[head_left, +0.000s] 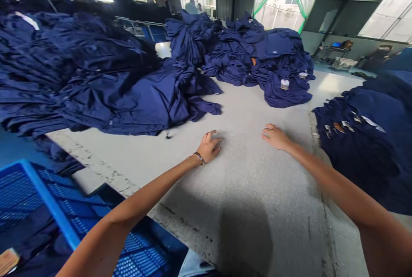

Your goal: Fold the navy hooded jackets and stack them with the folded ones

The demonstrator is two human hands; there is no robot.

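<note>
My left hand (210, 146), with a metal bracelet at the wrist, is over the pale tabletop (244, 170), fingers apart and nothing in them. To its upper left lies the nearest dark blue garment (151, 97), a dark cord end hanging from its hem. My right hand (275, 136) is low over the tabletop further right, palm down, fingers slightly curled and holding nothing. Whether either hand touches the surface is hard to tell. Beyond my right hand sits a heap of dark blue garments (238, 49) with white tags.
A large garment pile (64, 62) covers the table's left side. More garments with tags (363, 140) lie at the right. A blue plastic crate (48, 200) holding dark cloth stands below the table's left edge. Windows and a green-curtained opening (283, 9) are behind.
</note>
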